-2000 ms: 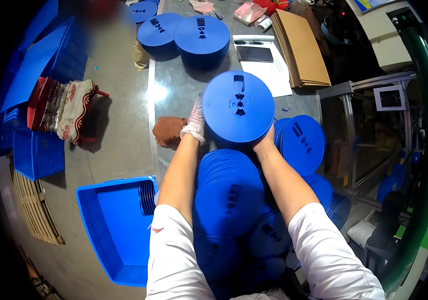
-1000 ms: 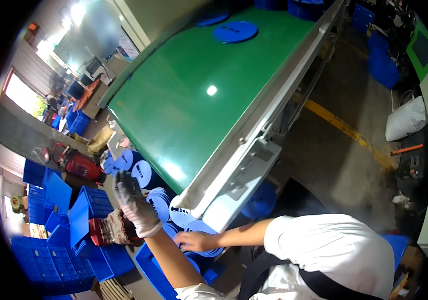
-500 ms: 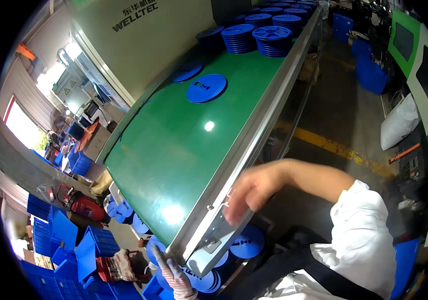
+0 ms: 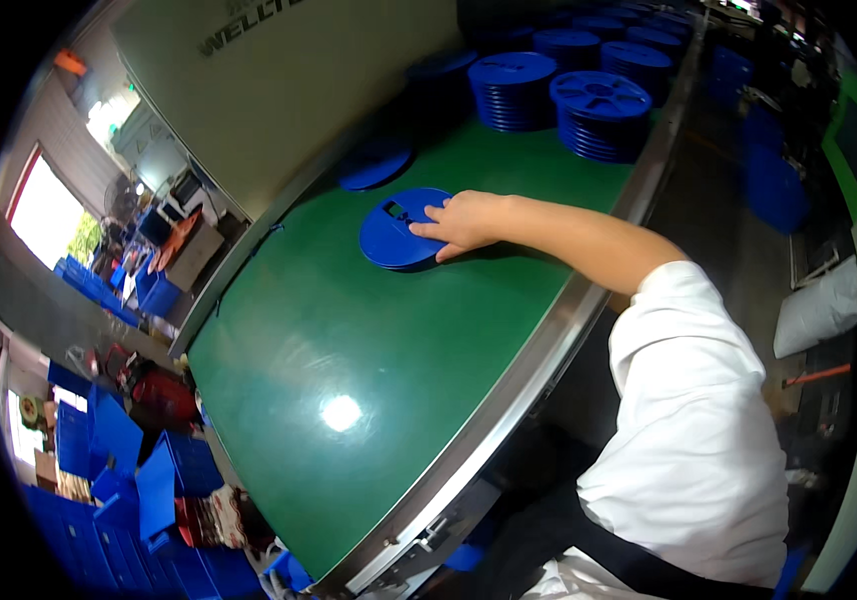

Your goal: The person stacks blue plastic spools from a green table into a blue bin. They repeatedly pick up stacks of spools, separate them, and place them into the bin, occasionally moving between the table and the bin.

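My right hand [image 4: 464, 224] reaches across the green conveyor belt [image 4: 369, 340]. Its bare fingers are spread over the right side of a flat, round blue plastic disc [image 4: 384, 232] with small cut-outs near its middle. Part of the disc lies hidden beneath the fingers. Just behind it, another blue disc [image 4: 375, 165] rests by the machine wall. At the lower edge, a small greyish patch looks like the gloved fingertips of my left hand [image 4: 275, 582]; what its fingers do does not show.
Stacks of blue spoked discs [image 4: 604, 120] stand at the belt's far end. A metal rail [image 4: 509, 400] edges the belt on the right. Blue crates [image 4: 189, 475], a red fire extinguisher [image 4: 164, 393] and a cushioned chair [image 4: 214, 520] are at lower left. A white sack [image 4: 819, 310] lies at right.
My right hand has moved from beside the rail forward and left onto the blue disc. My gloved left hand has dropped mostly out of view at the lower edge. The view has shifted.
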A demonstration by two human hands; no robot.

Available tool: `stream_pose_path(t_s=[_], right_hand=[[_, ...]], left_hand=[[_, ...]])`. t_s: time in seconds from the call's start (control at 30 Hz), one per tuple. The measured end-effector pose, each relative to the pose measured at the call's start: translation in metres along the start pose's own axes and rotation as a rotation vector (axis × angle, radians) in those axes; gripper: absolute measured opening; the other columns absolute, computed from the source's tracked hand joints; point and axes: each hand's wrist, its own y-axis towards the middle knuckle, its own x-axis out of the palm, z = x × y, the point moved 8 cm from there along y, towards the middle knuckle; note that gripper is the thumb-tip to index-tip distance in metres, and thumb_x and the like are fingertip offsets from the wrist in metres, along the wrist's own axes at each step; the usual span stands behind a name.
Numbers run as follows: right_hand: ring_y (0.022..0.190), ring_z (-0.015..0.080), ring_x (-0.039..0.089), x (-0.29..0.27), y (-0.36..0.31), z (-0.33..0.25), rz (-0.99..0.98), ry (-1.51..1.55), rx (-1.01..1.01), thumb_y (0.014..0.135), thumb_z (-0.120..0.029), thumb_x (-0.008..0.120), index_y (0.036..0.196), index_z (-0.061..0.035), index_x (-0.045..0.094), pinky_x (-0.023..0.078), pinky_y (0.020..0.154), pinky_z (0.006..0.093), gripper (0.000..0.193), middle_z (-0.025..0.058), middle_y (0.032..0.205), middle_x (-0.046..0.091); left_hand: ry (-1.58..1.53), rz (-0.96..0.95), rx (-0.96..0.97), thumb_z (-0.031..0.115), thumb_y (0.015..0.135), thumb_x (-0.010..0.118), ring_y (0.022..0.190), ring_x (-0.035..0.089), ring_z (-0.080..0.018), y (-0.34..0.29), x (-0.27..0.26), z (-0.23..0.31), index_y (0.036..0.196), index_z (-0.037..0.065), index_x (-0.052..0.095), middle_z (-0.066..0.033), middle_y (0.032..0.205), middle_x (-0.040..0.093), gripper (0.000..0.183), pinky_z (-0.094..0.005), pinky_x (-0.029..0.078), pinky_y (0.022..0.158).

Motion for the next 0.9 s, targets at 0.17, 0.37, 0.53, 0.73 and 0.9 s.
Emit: stream_pose_path(t_s=[0.17,0.37,0.53,0.73,0.9], right_hand=[[0.069,0.0275,0.067,-0.079,-0.017,0.023,0.434,-0.250,-0.235,0.089,-0.017,0.055,0.129,-0.0104,0.051,0.055,0.058,0.0341,0.040,0.0135,0.085,0.066],[0.069,0.0218,0.067,-0.124,0.049,0.090,1.130,-0.427,-0.134,0.080,-0.011,0.062,0.122,-0.0070,0.054,0.054,0.051,0.0288,0.043,0.0096,0.101,0.067],[0.096,0.0417,0.063,-0.012,0.159,0.132,0.611,-0.516,0.036,0.086,-0.018,0.054,0.123,-0.0041,0.055,0.056,0.067,0.0460,0.039,0.0193,0.106,0.066],[0.097,0.0308,0.063,0.005,0.159,0.142,0.463,-0.099,-0.036,0.091,-0.040,0.054,0.116,-0.0096,0.057,0.053,0.074,0.0414,0.040,0.0123,0.110,0.064],[0.111,0.0306,0.057,-0.045,0.137,0.242,0.940,-0.150,0.414,0.084,-0.033,0.065,0.109,-0.0112,0.059,0.049,0.085,0.0430,0.034,0.0092,0.115,0.062]], left_hand=[[0.300,-0.002,0.040,0.040,0.101,0.039,0.126,0.045,-0.0388,-0.005,0.035,0.016,0.133,-0.004,0.047,-0.0242,0.138,0.045,0.055,-0.0464,0.034,0.108],[0.815,0.053,-0.054,0.030,0.103,0.028,0.136,0.027,-0.0463,-0.023,0.053,-0.011,0.139,-0.004,0.039,-0.0274,0.148,0.029,0.051,-0.0535,0.019,0.115],[0.722,0.083,0.012,0.036,0.102,0.029,0.134,0.031,-0.0449,-0.013,0.073,-0.001,0.137,-0.004,0.042,-0.0289,0.145,0.034,0.055,-0.0541,0.027,0.111],[0.783,0.072,0.114,0.033,0.102,0.035,0.128,0.038,-0.0441,-0.010,0.065,-0.004,0.134,-0.004,0.045,-0.0278,0.139,0.041,0.050,-0.0556,0.031,0.108],[0.791,0.076,0.206,0.031,0.101,0.039,0.124,0.044,-0.0433,-0.010,0.066,-0.013,0.131,-0.003,0.048,-0.0268,0.134,0.047,0.047,-0.0568,0.034,0.106]])
